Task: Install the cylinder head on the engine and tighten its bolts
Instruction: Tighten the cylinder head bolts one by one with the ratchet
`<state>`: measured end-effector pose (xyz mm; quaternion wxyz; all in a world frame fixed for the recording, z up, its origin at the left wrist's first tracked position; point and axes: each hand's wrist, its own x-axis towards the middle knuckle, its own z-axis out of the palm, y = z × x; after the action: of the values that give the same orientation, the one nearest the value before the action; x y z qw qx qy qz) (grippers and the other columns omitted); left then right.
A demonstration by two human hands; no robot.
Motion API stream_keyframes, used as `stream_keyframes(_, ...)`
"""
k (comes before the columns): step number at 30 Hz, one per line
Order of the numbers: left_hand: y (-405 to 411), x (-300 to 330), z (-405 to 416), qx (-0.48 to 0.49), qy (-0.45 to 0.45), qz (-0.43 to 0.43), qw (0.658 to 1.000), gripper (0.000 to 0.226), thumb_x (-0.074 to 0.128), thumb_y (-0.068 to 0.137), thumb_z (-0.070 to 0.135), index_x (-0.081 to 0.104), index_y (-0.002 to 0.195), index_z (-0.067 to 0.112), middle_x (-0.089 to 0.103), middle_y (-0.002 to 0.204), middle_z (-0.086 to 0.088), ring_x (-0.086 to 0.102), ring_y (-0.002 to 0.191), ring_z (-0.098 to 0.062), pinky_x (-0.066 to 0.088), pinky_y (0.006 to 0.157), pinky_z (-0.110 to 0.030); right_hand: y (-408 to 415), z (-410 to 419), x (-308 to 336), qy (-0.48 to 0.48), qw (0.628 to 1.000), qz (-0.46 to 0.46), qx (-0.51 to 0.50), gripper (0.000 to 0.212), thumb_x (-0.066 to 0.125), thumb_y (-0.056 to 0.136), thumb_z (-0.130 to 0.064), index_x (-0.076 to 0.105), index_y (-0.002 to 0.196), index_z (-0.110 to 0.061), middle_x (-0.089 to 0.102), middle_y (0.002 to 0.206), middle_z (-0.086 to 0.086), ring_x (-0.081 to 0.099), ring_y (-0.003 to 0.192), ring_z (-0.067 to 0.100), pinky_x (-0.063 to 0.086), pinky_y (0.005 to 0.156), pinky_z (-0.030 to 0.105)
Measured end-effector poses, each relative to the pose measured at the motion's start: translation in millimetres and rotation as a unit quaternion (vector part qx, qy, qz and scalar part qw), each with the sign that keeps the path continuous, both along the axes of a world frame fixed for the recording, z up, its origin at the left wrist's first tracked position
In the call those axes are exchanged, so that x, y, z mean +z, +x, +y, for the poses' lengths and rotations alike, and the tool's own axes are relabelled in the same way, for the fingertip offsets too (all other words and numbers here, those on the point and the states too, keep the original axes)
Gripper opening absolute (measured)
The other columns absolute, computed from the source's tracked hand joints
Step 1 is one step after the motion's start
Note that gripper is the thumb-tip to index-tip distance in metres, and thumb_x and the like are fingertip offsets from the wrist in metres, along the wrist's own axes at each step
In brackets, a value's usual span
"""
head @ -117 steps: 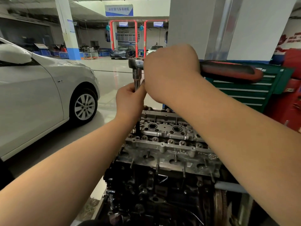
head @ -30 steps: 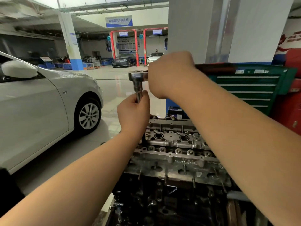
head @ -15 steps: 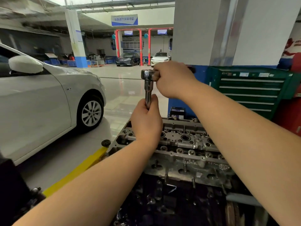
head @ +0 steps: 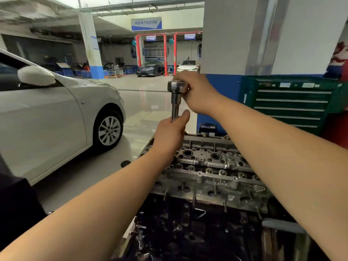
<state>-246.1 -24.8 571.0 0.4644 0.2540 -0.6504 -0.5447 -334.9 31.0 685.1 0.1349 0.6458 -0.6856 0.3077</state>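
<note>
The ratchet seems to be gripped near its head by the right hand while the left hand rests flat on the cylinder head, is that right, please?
Not quite: the head view shows the left hand gripping the extension bar below the ratchet, not resting flat on the cylinder head. The right hand does grip near its head.

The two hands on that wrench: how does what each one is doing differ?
The right hand sits higher, wrapped over the ratchet wrench beside its head. The left hand sits lower, gripping the upright extension bar just above the cylinder head. Both are closed on the same tool, arms bare.
</note>
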Motion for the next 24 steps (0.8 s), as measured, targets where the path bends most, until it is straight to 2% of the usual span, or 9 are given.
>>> stream_keyframes(3,2.5,1.4,-5.0,0.019,0.011,0.004,1.0,0.052,0.063,0.098,0.052,0.053,0.07,0.009,0.04,0.052,-0.012,0.036,0.045,-0.021,0.029,0.043,-0.024,9.7,-2.7,3.9,0.029,0.996,0.065,-0.054,0.013,0.049,0.095,-0.005,0.06,0.098,-0.012,0.06,0.1,0.006,0.057,0.103,0.031,0.042,0.082,0.038)
stream_keyframes(6,4.9,0.5,-10.1,0.025,0.024,0.029,0.999,0.053,0.067,0.09,0.061,0.053,0.078,0.012,0.044,0.056,-0.014,0.04,0.041,-0.019,0.032,0.039,-0.02,29.9,12.9,23.2,0.094,0.922,0.302,-0.222,0.013,0.055,0.092,-0.017,0.051,0.08,-0.014,0.052,0.081,0.002,0.053,0.077,0.026,0.035,0.067,0.037)
stream_keyframes(8,4.3,-1.1,-8.9,0.023,0.018,0.032,0.999,0.055,0.069,0.077,0.065,0.053,0.08,0.012,0.045,0.058,-0.016,0.04,0.042,-0.02,0.033,0.04,-0.02,40.0,25.2,24.8,0.077,0.892,0.365,-0.254,0.022,0.053,0.09,-0.017,0.043,0.071,-0.017,0.048,0.075,0.003,0.044,0.063,0.023,0.029,0.054,0.033)
stream_keyframes(12,1.5,0.4,-6.9,0.039,0.03,0.014,0.999,0.053,0.069,0.078,0.064,0.054,0.079,0.013,0.045,0.062,-0.015,0.039,0.049,-0.022,0.035,0.049,-0.028,37.8,29.3,15.6,0.025,0.907,0.346,-0.237,0.024,0.05,0.09,-0.013,0.042,0.068,-0.017,0.046,0.071,0.003,0.04,0.059,0.022,0.032,0.055,0.033)
stream_keyframes(14,1.3,-1.1,-6.4,0.042,0.044,0.004,0.998,0.056,0.065,0.086,0.068,0.052,0.08,0.015,0.044,0.064,-0.014,0.039,0.053,-0.022,0.034,0.053,-0.031,21.3,17.7,15.0,0.039,0.933,0.299,-0.196,0.021,0.05,0.093,-0.016,0.046,0.073,-0.02,0.048,0.073,0.0,0.043,0.064,0.022,0.041,0.07,0.04)
stream_keyframes(16,-0.1,-4.4,-1.4,0.056,0.048,0.018,0.997,0.054,0.063,0.089,0.067,0.048,0.079,0.016,0.042,0.066,-0.011,0.038,0.055,-0.02,0.032,0.054,-0.032,4.6,4.5,10.8,0.051,0.971,0.199,-0.126,0.021,0.05,0.098,-0.018,0.046,0.08,-0.028,0.046,0.078,-0.009,0.045,0.08,0.021,0.038,0.087,0.044)
stream_keyframes(20,-6.0,-13.2,10.9,0.119,0.004,0.018,0.993,0.043,0.062,0.093,0.051,0.039,0.073,0.021,0.041,0.059,0.006,0.038,0.057,-0.017,0.036,0.061,-0.036,-6.7,-4.8,-0.4,0.047,0.998,-0.012,-0.029,0.028,0.053,0.1,-0.007,0.046,0.08,-0.025,0.049,0.085,-0.009,0.048,0.081,0.015,0.037,0.074,0.033)
stream_keyframes(22,-8.7,-13.1,14.4,0.16,-0.013,0.04,0.986,0.039,0.057,0.096,0.046,0.038,0.071,0.023,0.044,0.053,0.011,0.039,0.052,-0.01,0.038,0.059,-0.035,-5.2,-4.3,3.1,0.053,0.989,0.094,-0.096,0.014,0.052,0.099,-0.013,0.051,0.089,-0.022,0.052,0.092,-0.004,0.049,0.091,0.021,0.038,0.08,0.037)
stream_keyframes(24,-11.5,-10.9,16.7,0.189,-0.026,0.057,0.98,0.042,0.052,0.1,0.051,0.038,0.067,0.028,0.045,0.052,0.012,0.038,0.047,-0.006,0.034,0.055,-0.033,10.0,8.0,13.2,0.066,0.951,0.237,-0.186,0.009,0.051,0.095,-0.017,0.051,0.087,-0.018,0.052,0.088,-0.002,0.049,0.082,0.024,0.032,0.083,0.042)
